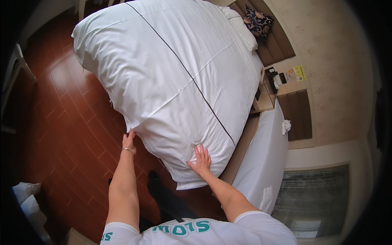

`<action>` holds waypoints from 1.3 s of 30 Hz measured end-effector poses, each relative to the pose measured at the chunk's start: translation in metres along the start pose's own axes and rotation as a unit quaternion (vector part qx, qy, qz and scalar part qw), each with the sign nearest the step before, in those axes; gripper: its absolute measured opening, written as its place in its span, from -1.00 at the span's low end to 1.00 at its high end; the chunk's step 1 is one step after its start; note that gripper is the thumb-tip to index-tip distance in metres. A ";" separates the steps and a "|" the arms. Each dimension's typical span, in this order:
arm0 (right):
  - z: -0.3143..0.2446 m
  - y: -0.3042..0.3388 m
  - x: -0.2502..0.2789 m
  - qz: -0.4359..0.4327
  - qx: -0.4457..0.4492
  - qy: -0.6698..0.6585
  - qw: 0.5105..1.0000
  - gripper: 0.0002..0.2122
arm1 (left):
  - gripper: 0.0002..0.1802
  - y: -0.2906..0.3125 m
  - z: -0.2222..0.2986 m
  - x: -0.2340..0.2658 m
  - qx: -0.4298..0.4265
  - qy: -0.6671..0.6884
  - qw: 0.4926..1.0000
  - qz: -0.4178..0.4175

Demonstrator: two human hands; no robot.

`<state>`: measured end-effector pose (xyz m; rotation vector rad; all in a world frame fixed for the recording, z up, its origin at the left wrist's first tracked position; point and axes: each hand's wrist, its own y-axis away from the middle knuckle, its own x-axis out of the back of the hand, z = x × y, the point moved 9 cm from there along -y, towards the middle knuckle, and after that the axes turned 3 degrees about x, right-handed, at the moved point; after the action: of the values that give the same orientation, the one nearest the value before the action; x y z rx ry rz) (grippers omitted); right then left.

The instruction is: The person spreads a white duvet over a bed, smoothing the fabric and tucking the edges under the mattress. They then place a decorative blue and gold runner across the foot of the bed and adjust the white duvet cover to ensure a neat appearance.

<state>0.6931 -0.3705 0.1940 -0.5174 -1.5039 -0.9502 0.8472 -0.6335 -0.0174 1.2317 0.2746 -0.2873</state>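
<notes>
A large white duvet (pixel 163 94) with a thin dark line running across it covers the bed in front of me. It is wrinkled, and its near edge hangs down toward the floor. My left hand (pixel 128 141), with a bracelet at the wrist, is closed on a corner of the duvet at its left edge. Fingers spread, my right hand (pixel 200 161) rests flat on top of the duvet close to its near end. The underside of that palm is hidden.
Right of the duvet stands a second bed with a white sheet (pixel 257 159). A nightstand (pixel 264 96) is between the headboards. A dark patterned cushion (pixel 257 21) lies at the far headboard. White cloth (pixel 30 204) is piled at lower left, above reddish-brown flooring (pixel 77 151).
</notes>
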 end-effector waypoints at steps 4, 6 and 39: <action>0.005 -0.001 -0.004 -0.034 -0.003 -0.011 0.999 -0.20 | -0.85 -0.006 0.014 -0.021 -0.022 0.091 0.987 -0.127; 0.005 -0.005 -0.002 -0.035 -0.008 -0.019 0.999 -0.20 | -0.84 -0.005 0.026 -0.014 -0.036 0.063 0.992 -0.102; -0.030 0.098 -0.091 -0.075 -0.600 -0.448 0.658 -0.73 | -0.44 0.168 0.188 -0.011 0.028 -0.008 0.949 -0.313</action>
<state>0.8042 -0.3211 0.1308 -2.0997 -1.5262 -1.9749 0.9065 -0.7597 0.1923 1.1720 0.6478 -0.8566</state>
